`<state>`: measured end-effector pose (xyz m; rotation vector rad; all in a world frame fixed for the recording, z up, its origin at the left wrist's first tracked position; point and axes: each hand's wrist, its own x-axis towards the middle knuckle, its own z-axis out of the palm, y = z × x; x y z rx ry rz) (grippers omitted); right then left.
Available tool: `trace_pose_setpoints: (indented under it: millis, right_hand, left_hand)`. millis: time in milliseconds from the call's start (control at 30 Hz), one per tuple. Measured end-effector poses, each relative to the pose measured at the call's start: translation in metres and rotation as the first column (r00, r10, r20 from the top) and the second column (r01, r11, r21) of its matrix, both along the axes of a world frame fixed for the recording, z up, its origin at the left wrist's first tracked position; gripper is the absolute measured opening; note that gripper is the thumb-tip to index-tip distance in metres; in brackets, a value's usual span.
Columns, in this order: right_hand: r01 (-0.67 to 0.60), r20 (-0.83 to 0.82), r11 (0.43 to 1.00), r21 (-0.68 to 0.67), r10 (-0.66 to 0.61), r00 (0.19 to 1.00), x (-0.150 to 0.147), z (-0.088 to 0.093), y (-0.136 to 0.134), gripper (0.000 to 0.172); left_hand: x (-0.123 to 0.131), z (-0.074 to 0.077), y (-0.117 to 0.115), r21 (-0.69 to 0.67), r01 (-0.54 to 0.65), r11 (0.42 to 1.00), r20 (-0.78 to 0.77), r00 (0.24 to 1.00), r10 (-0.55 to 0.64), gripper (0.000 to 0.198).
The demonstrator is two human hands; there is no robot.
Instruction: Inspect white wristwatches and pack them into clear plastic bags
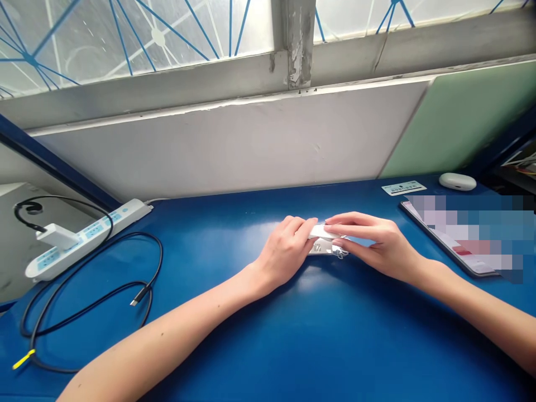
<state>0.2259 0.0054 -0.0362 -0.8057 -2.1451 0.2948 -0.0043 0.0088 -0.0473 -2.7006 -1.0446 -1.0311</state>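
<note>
white piece (pixel 320 231): left hand (pixel 287 251) closed on one end, right hand (pixel 379 239) pinching the other.

We get bright, pale light from the patterned windows (pixel 188 33), their panes washed out; glare spreads over the glossy blue bench (pixel 268 346), which darkens towards us. Detail on the white piece (pixel 319 231) looks soft. Wide-angle distortion stretches the edges, and pixelation covers much of the phone (pixel 452 240).
</note>
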Motion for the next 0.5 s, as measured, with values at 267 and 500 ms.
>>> trace_pose_setpoints:
  millis: [267,500]
  right_hand:
    - [0.008,0.007,0.999,0.037,-0.009,1.000,0.0044,-0.0028,-0.0022,0.029]
    - [0.002,0.088,1.000,-0.009,-0.001,0.996,0.0084,-0.0090,0.0001,0.030]
  left_hand:
    - [0.0009,-0.0041,-0.0001,-0.154,0.088,0.984,-0.026,0.995,-0.093,0.023]
    - [-0.0007,-0.0063,0.0014,-0.242,0.098,0.965,-0.015,0.994,-0.105,0.023]
